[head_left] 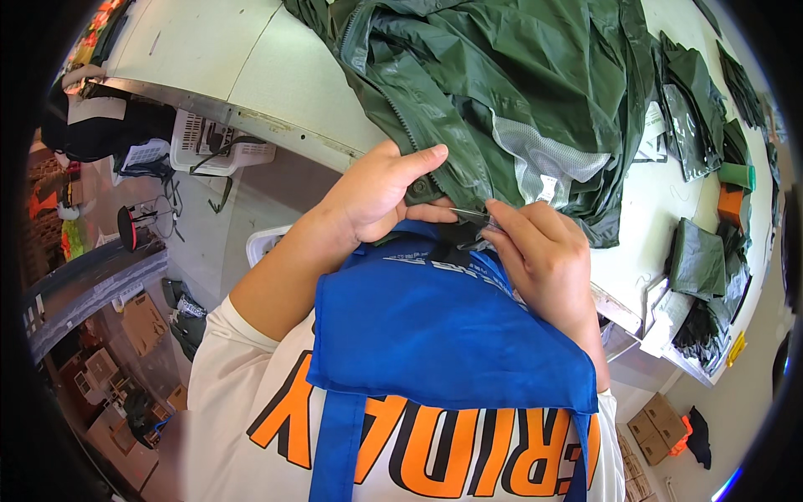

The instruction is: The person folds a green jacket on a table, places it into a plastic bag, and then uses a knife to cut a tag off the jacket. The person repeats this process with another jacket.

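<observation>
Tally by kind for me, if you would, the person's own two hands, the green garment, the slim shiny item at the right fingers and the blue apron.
Hands: 2 (left hand, right hand)
Green garment: 1
Slim shiny item: 1, partly hidden
Blue apron: 1
Total: 5

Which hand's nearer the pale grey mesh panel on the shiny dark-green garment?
Right. The right hand is just below the mesh panel in the picture; the left hand is farther off, to its lower left, by the long toothed zip.
</observation>
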Available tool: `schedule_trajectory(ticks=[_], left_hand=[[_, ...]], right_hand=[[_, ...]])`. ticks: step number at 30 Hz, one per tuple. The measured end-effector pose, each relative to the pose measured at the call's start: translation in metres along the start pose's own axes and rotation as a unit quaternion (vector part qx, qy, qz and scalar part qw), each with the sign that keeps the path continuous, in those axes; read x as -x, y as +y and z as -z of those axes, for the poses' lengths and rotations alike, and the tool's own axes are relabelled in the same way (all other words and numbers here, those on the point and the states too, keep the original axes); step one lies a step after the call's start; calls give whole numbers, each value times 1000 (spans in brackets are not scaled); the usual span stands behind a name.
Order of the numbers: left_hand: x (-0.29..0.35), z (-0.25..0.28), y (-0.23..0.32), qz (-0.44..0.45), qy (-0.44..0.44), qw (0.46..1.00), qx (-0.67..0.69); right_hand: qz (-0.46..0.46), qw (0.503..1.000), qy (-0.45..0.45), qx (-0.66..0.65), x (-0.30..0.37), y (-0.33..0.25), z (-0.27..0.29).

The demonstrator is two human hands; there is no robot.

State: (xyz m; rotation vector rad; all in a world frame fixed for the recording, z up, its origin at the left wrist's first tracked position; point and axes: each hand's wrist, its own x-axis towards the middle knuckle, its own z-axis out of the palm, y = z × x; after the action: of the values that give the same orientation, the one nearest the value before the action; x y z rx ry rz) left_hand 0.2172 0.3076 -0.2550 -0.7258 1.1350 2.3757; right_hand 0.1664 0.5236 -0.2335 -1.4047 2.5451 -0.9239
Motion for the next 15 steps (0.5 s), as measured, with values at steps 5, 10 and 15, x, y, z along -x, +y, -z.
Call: schedule_trajectory(ticks=[5, 10, 15], left_hand=[[-1, 11, -4, -1, -60, 994, 93], [0, 12, -10, -21, -100, 979, 174], [-10, 20, -44, -42, -94, 990, 95]], right_hand=[[-156, 971, 40, -175, 1, 2, 4], [-251, 914, 98, -304, 5, 11, -25], [-148, 974, 56, -160, -9, 15, -51]])
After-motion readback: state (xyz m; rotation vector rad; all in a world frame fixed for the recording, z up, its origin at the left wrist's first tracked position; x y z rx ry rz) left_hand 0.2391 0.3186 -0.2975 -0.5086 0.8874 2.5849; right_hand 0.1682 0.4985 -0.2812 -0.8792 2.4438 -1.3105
